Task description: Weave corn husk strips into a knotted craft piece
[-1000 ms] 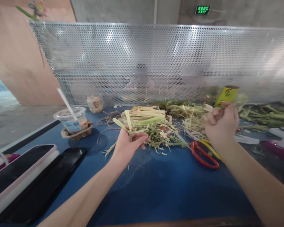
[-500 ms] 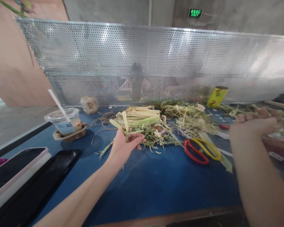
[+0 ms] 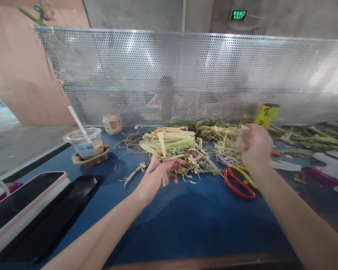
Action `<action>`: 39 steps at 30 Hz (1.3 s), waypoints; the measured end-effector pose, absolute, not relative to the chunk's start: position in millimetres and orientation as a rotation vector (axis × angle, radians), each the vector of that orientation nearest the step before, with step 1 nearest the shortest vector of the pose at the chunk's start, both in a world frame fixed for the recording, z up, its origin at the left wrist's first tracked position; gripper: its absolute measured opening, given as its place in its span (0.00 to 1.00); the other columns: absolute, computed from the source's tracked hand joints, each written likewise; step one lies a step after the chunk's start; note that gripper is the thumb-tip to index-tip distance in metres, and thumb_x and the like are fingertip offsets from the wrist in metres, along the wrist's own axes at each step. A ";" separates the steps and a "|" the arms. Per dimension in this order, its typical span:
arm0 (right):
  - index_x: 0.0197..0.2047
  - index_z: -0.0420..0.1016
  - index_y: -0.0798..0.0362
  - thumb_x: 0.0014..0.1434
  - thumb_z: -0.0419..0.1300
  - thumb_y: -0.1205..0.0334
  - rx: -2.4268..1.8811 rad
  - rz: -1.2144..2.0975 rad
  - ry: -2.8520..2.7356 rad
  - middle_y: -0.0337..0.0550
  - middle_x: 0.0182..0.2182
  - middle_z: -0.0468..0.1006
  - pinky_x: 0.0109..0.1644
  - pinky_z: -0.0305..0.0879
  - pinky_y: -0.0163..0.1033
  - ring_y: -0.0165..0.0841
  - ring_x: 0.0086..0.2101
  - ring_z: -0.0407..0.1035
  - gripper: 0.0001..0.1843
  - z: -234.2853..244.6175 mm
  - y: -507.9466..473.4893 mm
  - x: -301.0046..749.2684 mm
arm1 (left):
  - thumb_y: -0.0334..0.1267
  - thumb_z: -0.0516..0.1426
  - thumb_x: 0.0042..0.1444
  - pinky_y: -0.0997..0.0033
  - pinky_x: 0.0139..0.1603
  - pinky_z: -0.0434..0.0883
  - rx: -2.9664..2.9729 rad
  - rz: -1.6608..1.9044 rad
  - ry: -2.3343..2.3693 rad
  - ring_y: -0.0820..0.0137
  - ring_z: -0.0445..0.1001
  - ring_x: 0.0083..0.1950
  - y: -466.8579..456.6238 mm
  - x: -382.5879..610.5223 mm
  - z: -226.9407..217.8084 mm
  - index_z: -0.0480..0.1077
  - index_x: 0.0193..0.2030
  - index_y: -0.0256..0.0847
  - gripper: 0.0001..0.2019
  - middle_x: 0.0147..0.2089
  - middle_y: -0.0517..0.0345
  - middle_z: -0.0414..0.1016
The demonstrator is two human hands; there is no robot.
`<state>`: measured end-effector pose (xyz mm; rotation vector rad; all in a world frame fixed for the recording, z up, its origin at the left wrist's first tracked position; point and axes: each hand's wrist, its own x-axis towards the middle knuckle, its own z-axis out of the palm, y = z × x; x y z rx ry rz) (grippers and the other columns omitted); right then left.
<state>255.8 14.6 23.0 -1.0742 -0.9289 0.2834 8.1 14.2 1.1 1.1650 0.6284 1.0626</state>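
My left hand is closed on a small cross of pale corn husk strips, pinched between thumb and fingers. Their ends stick out above and below the hand. Just behind it lies a stack of flat husks, with dried green sprigs in front. My right hand is raised over the right part of the pile, blurred and with its fingers curled in; whatever it may hold is hidden. Red-and-yellow-handled scissors rest on the blue table, partly behind my right forearm.
On the left are a lidded drink cup in a cardboard holder, two phones, including a black one, and a twine ball. A yellow tube stands before the perforated metal screen. A purple-and-white tool lies right.
My right hand has swung left from the far right, and its fingers have curled in. My left hand still holds the husk strips, now more upright. The view has shifted slightly.
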 end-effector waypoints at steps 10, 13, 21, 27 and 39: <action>0.35 0.68 0.53 0.54 0.52 0.54 -1.226 0.557 -2.021 0.40 0.31 0.70 0.30 0.60 0.33 0.27 0.29 0.64 0.12 13.4 11.3 170.1 | 0.40 0.52 0.53 0.72 0.25 0.66 1.239 0.939 0.532 0.64 0.75 0.35 12.5 9.7 -2.9 0.61 0.41 0.40 0.10 0.33 0.51 0.76; 0.34 0.69 0.54 0.55 0.52 0.56 -1.220 0.522 -2.015 0.40 0.30 0.71 0.31 0.60 0.33 0.28 0.28 0.64 0.11 7.6 8.4 169.7 | 0.41 0.51 0.54 0.75 0.21 0.63 1.347 0.861 0.522 0.67 0.75 0.28 12.4 10.1 -6.9 0.59 0.43 0.39 0.11 0.32 0.50 0.75; 0.36 0.67 0.56 0.58 0.48 0.51 -1.198 0.900 -1.884 0.39 0.26 0.68 0.27 0.59 0.33 0.26 0.23 0.62 0.16 -4.3 3.4 167.4 | 0.40 0.46 0.59 0.78 0.19 0.62 1.510 0.724 0.554 0.75 0.71 0.17 8.8 12.9 -13.1 0.49 0.44 0.43 0.09 0.31 0.56 0.74; 0.35 0.63 0.54 0.58 0.49 0.53 -1.076 1.002 -1.731 0.35 0.23 0.64 0.26 0.57 0.30 0.24 0.22 0.60 0.12 -10.2 2.9 163.4 | 0.40 0.47 0.58 0.81 0.18 0.59 1.564 0.779 0.616 0.79 0.67 0.15 7.9 11.0 -10.8 0.48 0.57 0.43 0.20 0.29 0.57 0.74; 0.23 0.62 0.55 0.51 0.58 0.54 -0.830 1.186 -1.246 0.30 0.13 0.62 0.18 0.46 0.29 0.20 0.14 0.50 0.14 -17.3 3.5 145.6 | 0.44 0.51 0.55 0.86 0.07 0.49 1.352 0.976 0.740 0.83 0.50 0.07 5.9 15.9 -11.5 0.54 0.60 0.39 0.27 0.10 0.67 0.62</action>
